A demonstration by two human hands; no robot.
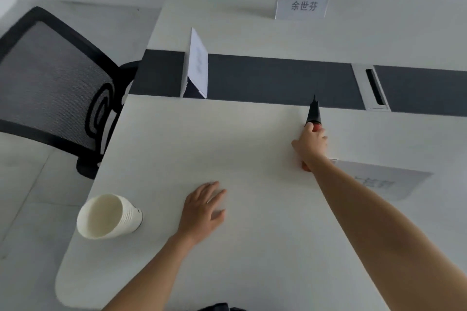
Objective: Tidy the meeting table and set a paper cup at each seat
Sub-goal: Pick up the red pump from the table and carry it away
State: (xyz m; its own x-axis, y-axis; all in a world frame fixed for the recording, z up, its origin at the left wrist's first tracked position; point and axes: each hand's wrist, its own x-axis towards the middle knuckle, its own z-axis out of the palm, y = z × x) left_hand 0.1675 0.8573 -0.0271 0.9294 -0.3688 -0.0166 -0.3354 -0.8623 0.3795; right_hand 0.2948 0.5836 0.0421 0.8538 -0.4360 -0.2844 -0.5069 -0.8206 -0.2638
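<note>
**Clearing a stray item, cups waiting at the corner**

Near the tabletop's (252, 260) near-left corner, the stack of paper cups (108, 217) lies on its side, probably parked within reach until the tidying is done. No seat shows a cup yet. Just beside it, the left hand (204, 209) rests flat with fingers spread, likely bracing the lean. Further in, the right hand (312, 144) curls round a red-and-black pointed object (313, 113) by the dark centre strip (278, 78), apparently to clear it. A name card (303, 4) stands at the far edge.
</note>
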